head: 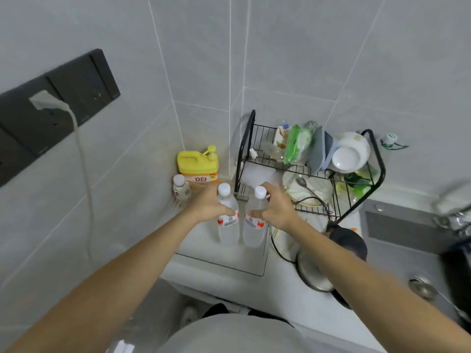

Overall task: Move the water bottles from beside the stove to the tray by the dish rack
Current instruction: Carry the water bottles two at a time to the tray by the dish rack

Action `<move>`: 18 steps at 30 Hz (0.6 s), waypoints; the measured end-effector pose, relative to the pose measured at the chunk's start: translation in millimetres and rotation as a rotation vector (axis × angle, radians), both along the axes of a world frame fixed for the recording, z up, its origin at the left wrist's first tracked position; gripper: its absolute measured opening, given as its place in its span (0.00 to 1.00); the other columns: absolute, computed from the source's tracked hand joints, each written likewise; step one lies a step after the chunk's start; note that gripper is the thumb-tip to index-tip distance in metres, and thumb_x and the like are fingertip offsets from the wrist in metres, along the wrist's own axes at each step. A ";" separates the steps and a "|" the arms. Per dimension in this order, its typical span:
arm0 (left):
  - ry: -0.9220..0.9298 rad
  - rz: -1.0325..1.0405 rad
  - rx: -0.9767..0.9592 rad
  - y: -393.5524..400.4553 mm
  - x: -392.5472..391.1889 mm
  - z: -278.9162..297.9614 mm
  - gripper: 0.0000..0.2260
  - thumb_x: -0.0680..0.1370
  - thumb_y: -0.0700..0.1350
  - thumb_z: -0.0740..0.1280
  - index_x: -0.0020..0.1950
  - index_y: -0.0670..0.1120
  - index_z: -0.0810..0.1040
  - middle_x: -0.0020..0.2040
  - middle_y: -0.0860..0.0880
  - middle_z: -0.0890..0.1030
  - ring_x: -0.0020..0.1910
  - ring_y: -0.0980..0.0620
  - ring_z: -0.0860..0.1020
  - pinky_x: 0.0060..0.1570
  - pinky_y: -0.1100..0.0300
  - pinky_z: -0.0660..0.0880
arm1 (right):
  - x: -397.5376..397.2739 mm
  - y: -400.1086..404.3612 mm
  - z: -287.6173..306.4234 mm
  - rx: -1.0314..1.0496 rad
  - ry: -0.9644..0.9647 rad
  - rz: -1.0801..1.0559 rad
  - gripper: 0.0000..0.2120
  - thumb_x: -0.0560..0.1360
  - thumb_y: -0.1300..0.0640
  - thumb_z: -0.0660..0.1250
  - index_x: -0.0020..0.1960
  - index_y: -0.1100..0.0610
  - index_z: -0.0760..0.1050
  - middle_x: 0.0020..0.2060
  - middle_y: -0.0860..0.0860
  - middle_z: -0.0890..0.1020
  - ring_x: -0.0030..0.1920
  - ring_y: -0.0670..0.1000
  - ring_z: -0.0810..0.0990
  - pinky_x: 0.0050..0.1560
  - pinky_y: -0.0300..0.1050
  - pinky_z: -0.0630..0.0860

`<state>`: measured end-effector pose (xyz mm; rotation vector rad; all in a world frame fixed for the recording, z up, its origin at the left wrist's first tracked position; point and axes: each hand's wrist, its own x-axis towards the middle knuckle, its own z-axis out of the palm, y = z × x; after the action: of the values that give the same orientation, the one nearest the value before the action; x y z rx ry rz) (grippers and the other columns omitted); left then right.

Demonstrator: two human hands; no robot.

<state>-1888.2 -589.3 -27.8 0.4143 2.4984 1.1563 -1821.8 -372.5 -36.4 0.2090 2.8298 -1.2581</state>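
Observation:
Two clear water bottles with white caps and red-and-white labels stand upright side by side over a shallow white tray (224, 263), just left of the black wire dish rack (377, 159). My left hand (207, 203) is wrapped around the upper part of the left bottle (228, 233). My right hand (274, 207) grips the shoulder of the right bottle (254, 233). I cannot tell whether the bottle bases touch the tray.
A yellow detergent jug (198, 164) and a small white-capped bottle (181, 191) stand in the corner behind the tray. The rack holds plates, bowls and packets. A kettle (328, 261) sits right of the tray, then a sink (418, 263) with a tap. A cord hangs on the left wall.

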 end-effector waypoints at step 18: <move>0.070 -0.287 -0.022 24.4 -45.4 -80.7 0.25 0.64 0.49 0.84 0.56 0.50 0.80 0.53 0.48 0.82 0.54 0.46 0.79 0.54 0.52 0.78 | -7.7 -11.0 -49.9 0.247 -0.092 -0.107 0.26 0.71 0.52 0.81 0.62 0.57 0.71 0.60 0.56 0.77 0.60 0.57 0.75 0.56 0.51 0.73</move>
<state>-1933.6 -564.9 -108.5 0.7902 2.4065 1.0153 -1829.4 -383.6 -86.4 0.4193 2.9208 -0.8837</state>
